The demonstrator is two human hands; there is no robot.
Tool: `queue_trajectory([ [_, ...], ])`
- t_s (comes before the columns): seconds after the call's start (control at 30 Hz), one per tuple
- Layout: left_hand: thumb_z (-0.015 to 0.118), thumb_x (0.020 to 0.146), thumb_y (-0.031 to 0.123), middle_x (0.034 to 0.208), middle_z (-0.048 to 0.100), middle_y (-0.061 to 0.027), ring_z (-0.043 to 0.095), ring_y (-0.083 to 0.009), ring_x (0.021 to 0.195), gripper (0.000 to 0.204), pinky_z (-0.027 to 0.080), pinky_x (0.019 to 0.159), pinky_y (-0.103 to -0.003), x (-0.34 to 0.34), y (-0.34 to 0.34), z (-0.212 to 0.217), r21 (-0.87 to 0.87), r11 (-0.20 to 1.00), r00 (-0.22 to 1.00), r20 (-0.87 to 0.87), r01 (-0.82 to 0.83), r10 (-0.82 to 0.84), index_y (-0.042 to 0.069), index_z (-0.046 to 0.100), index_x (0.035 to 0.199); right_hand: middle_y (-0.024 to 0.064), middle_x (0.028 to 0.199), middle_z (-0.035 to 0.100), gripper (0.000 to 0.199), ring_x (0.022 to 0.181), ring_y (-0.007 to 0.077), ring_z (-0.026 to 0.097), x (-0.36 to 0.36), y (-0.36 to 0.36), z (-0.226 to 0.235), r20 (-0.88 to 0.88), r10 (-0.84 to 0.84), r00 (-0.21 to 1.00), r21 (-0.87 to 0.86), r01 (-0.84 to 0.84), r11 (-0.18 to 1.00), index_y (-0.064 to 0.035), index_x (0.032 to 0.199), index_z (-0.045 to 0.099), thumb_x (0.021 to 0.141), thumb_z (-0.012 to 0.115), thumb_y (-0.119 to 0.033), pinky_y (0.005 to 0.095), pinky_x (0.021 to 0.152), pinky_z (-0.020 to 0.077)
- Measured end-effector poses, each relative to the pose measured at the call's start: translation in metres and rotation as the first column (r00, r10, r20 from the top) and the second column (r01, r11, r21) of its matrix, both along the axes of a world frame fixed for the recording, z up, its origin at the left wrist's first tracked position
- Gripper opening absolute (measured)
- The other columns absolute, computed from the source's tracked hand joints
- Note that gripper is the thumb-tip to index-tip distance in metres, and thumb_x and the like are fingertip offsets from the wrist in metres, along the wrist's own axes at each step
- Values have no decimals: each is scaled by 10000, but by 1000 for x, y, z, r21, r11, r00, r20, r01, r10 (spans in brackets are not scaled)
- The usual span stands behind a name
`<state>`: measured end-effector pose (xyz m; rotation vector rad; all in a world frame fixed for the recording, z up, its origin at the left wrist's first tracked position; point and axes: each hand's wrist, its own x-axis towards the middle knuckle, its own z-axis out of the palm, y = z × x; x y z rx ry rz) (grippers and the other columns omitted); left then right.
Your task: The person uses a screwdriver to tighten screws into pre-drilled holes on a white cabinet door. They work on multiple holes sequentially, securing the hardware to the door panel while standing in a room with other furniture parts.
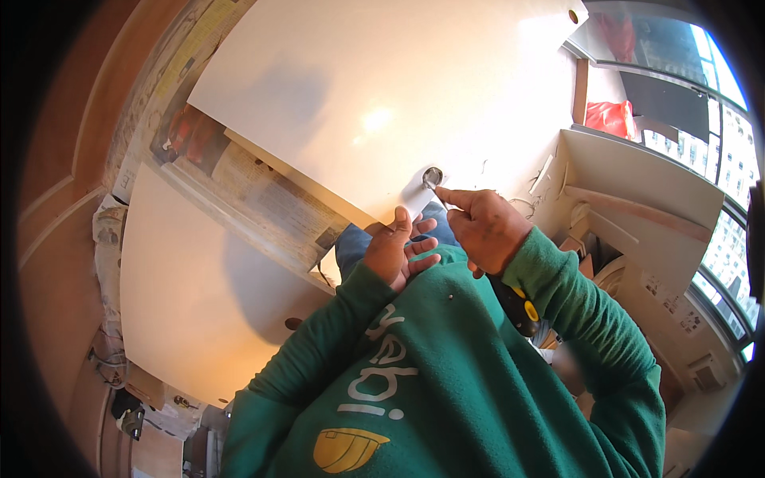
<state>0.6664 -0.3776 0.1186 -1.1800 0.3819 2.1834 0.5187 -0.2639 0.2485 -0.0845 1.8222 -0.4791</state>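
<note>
A large white panel (343,103) lies before me, with a round metal hinge cup (432,177) set near its close edge. The extended index finger of my right hand (492,227) reaches to the metal piece at this cup. Its other fingers are curled, and a tool with a black and yellow handle (519,307) juts out beneath them; its working end is hidden. Just left of the cup, my left hand (398,253) is open, fingers spread and slightly bent, with nothing visible in it.
Another white panel (207,295) with a round hole lies at the left. Between the panels runs a gap showing printed paper (255,187). Boards and offcuts (629,207) lean at the right below windows, near a red bag (610,119). Tools lie at the lower left.
</note>
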Motion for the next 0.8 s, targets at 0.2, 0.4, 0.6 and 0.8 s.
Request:
queue_trajectory([
  [0.2,517,1095,524,1238,638,-84,650,-195,972,491,643,833,-393,-2,6,3,-38,999,999,32,-5,7,83,482,1308,162,935,772,291,891,350,765,-4,-6,-9,-150,189,970,51,-184,982,28,1116,740,924,683,-182,448,832,613],
  [0.4,518,1106,485,1206,652,-99,660,-193,953,445,650,825,-397,-2,9,-1,-41,999,1000,21,-14,15,84,498,1297,270,844,725,367,812,408,750,-9,-12,-16,-207,416,885,124,-398,909,48,1205,692,870,618,-82,466,735,591],
  [0.6,512,1108,471,1261,627,-103,656,-184,991,499,622,867,-376,-5,5,3,-12,1000,998,49,-29,29,53,479,1378,225,888,746,196,871,415,738,-7,-1,-3,-210,389,897,148,-364,919,2,1050,707,886,659,-94,487,781,592],
  [0.8,525,1105,463,1274,634,-101,646,-177,999,499,634,865,-373,-2,6,2,-11,999,998,48,-48,48,63,462,1397,331,864,707,483,753,431,738,12,11,-9,-355,162,921,-53,-193,980,72,1337,656,880,561,-52,458,746,596],
])
